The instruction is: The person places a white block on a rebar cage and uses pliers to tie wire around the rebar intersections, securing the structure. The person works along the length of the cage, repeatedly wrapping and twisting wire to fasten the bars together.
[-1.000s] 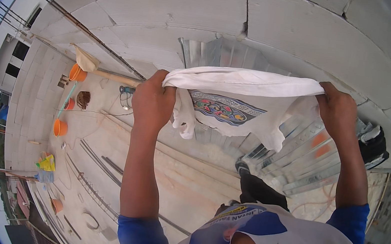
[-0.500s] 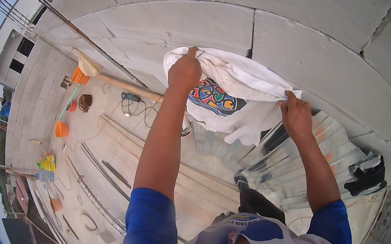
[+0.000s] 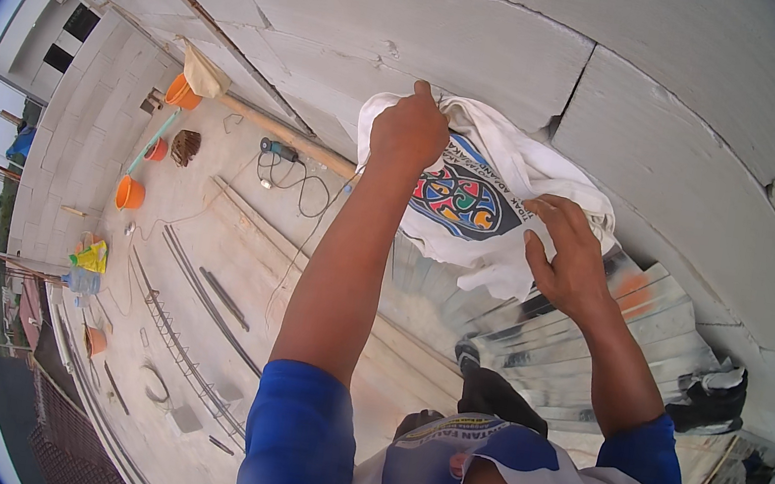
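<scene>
A crumpled white T-shirt [image 3: 562,183] with a colourful swirled print lies against the grey block wall. My left hand [image 3: 410,135] is closed on its upper left edge, with the index finger reaching up to the wall. On the shirt's right side is my right hand [image 3: 570,259], thumb and fingers apart. Its fingertips are at the cloth beside the print, and I cannot tell whether they press on it. The underside of the shirt is hidden.
The wall of large grey blocks [image 3: 439,34] rises ahead. Ribbed metal sheets [image 3: 582,346] lie below right, with a black cloth bundle [image 3: 713,399] on them. To the left are a corded power tool [image 3: 278,150], orange buckets [image 3: 129,193], planks [image 3: 254,227] and steel bars [image 3: 201,284].
My right hand has let go of the shirt's right edge, and its fingers have spread. The cloth has dropped there, uncovering more of the print. The view has turned somewhat.
</scene>
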`<move>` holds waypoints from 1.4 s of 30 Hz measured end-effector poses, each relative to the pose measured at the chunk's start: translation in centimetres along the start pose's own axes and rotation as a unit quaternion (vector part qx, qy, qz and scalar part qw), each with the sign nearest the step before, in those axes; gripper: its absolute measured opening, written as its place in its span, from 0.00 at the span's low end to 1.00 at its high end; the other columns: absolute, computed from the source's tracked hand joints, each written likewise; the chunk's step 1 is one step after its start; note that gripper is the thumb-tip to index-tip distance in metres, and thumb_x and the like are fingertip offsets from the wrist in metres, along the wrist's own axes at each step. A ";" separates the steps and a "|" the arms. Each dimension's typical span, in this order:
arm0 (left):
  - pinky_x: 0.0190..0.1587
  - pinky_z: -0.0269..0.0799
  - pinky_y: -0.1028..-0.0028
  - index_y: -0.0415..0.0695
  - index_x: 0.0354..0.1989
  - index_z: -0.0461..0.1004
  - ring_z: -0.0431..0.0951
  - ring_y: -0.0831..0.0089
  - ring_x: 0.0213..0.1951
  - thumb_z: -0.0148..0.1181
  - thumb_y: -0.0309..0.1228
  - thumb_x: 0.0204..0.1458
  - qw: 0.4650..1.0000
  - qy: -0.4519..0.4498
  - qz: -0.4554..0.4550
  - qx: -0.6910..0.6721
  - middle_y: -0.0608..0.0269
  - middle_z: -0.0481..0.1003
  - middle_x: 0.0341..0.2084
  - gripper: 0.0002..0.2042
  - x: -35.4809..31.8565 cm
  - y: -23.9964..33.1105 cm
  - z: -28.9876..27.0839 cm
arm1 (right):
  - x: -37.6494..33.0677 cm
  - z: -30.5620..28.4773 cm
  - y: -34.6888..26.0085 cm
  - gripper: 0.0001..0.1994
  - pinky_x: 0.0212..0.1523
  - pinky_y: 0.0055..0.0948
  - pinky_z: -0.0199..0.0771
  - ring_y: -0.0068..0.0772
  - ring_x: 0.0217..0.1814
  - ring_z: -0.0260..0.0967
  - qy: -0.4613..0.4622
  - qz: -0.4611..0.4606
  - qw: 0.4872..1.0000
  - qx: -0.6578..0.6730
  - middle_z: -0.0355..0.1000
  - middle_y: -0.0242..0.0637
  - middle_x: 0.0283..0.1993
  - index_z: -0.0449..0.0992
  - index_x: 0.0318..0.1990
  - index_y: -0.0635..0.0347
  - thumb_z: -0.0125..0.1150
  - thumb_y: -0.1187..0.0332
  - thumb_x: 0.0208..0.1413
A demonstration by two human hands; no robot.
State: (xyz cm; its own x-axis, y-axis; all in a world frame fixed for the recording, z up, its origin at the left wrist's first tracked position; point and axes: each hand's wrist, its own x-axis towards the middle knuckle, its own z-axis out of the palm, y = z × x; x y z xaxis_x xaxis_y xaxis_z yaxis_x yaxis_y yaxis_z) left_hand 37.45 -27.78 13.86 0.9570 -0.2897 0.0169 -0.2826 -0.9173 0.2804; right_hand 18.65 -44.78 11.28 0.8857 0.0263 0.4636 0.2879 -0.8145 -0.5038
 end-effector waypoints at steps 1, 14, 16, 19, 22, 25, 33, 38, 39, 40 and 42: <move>0.41 0.76 0.58 0.35 0.44 0.65 0.80 0.50 0.38 0.51 0.32 0.53 1.000 0.001 0.005 -0.001 0.42 0.78 0.33 0.15 0.0 0.0 -0.1 | 1.4 0.8 -0.8 0.21 0.54 0.42 0.66 0.49 0.51 0.67 -0.028 -0.055 0.998 0.003 0.69 0.47 0.45 0.69 0.52 0.65 0.61 0.71 0.50; 0.48 0.68 0.61 0.38 0.53 0.68 0.77 0.57 0.43 0.44 0.37 0.58 0.967 0.057 -0.014 -0.246 0.49 0.78 0.36 0.19 -3.9 -5.1 -5.2 | 9.7 4.7 0.4 0.25 0.52 0.42 0.69 0.49 0.51 0.71 -0.035 0.055 0.981 -0.182 0.72 0.52 0.49 0.70 0.54 0.65 0.63 0.58 0.53; 0.46 0.68 0.62 0.37 0.52 0.69 0.76 0.59 0.38 0.43 0.38 0.59 0.948 0.039 -0.075 -0.307 0.52 0.77 0.33 0.20 -7.5 -7.6 -8.5 | 8.3 4.5 -1.6 0.24 0.54 0.40 0.67 0.46 0.54 0.69 -0.012 0.025 0.995 -0.097 0.71 0.50 0.52 0.69 0.56 0.64 0.61 0.61 0.54; 0.42 0.67 0.63 0.36 0.49 0.70 0.74 0.60 0.33 0.43 0.39 0.59 0.921 -0.013 -0.143 -0.361 0.54 0.75 0.28 0.19 -14.7 -11.4 -11.8 | 6.0 4.5 -6.1 0.24 0.58 0.39 0.64 0.42 0.59 0.65 -0.153 0.101 0.971 0.153 0.67 0.48 0.57 0.67 0.58 0.62 0.60 0.64 0.55; 0.41 0.66 0.61 0.37 0.45 0.69 0.73 0.56 0.32 0.42 0.40 0.61 0.923 -0.055 -0.129 -0.359 0.52 0.73 0.26 0.18 -21.9 -15.0 -9.1 | 3.3 7.5 -11.7 0.26 0.61 0.41 0.60 0.43 0.66 0.57 -0.241 0.023 0.929 0.280 0.59 0.48 0.64 0.63 0.62 0.60 0.59 0.66 0.56; 0.40 0.66 0.56 0.39 0.42 0.69 0.74 0.50 0.33 0.43 0.41 0.62 0.936 -0.110 -0.095 -0.319 0.47 0.73 0.27 0.16 -30.3 -16.6 -4.3 | 1.3 12.0 -17.9 0.25 0.61 0.46 0.57 0.52 0.67 0.53 -0.289 -0.256 0.902 0.192 0.56 0.45 0.66 0.63 0.62 0.58 0.57 0.69 0.55; 0.39 0.69 0.63 0.40 0.40 0.73 0.74 0.61 0.32 0.46 0.42 0.59 0.848 -0.108 -0.214 -0.473 0.53 0.74 0.26 0.17 -46.5 -26.6 -4.3 | -4.4 22.3 -30.5 0.05 0.39 0.38 0.69 0.46 0.36 0.72 -0.591 -0.244 0.744 0.194 0.75 0.43 0.32 0.78 0.35 0.62 0.59 0.72 0.53; 0.41 0.70 0.66 0.41 0.45 0.74 0.72 0.65 0.38 0.46 0.43 0.58 0.758 -0.081 -0.240 -0.601 0.53 0.74 0.34 0.19 -56.3 -37.7 -1.8 | -8.9 31.5 -39.9 0.05 0.34 0.33 0.68 0.38 0.31 0.71 -0.646 -0.210 0.693 0.242 0.74 0.41 0.29 0.77 0.34 0.64 0.59 0.72 0.53; 0.41 0.71 0.66 0.41 0.45 0.74 0.73 0.64 0.39 0.46 0.43 0.58 0.749 -0.103 -0.243 -0.607 0.53 0.74 0.36 0.19 -58.0 -40.6 -2.3 | -9.7 33.7 -41.8 0.05 0.34 0.32 0.68 0.36 0.30 0.70 -0.664 -0.178 0.685 0.243 0.74 0.40 0.29 0.77 0.34 0.65 0.59 0.72 0.53; 0.42 0.71 0.65 0.40 0.44 0.75 0.74 0.64 0.41 0.46 0.42 0.58 0.740 -0.085 -0.264 -0.613 0.53 0.75 0.36 0.18 -60.0 -42.6 -2.7 | -10.8 35.5 -44.1 0.05 0.34 0.31 0.68 0.34 0.30 0.70 -0.686 -0.143 0.672 0.241 0.74 0.39 0.29 0.77 0.34 0.65 0.59 0.72 0.53; 0.44 0.71 0.64 0.40 0.44 0.75 0.75 0.62 0.41 0.47 0.40 0.58 0.775 -0.031 -0.243 -0.582 0.51 0.76 0.36 0.17 -63.9 -47.1 -2.1 | -12.7 38.4 -49.3 0.06 0.34 0.31 0.68 0.32 0.29 0.70 -0.719 -0.095 0.654 0.215 0.74 0.38 0.29 0.77 0.33 0.65 0.59 0.71 0.53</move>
State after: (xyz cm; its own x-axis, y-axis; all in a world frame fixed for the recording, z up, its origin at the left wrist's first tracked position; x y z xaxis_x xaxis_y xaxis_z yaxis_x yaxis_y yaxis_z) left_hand -10.21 34.52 1.56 0.9168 -0.0335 -0.3978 0.3952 -0.0646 0.9163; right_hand 7.24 17.35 2.23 0.1571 0.8726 -0.4624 0.2440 -0.4880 -0.8380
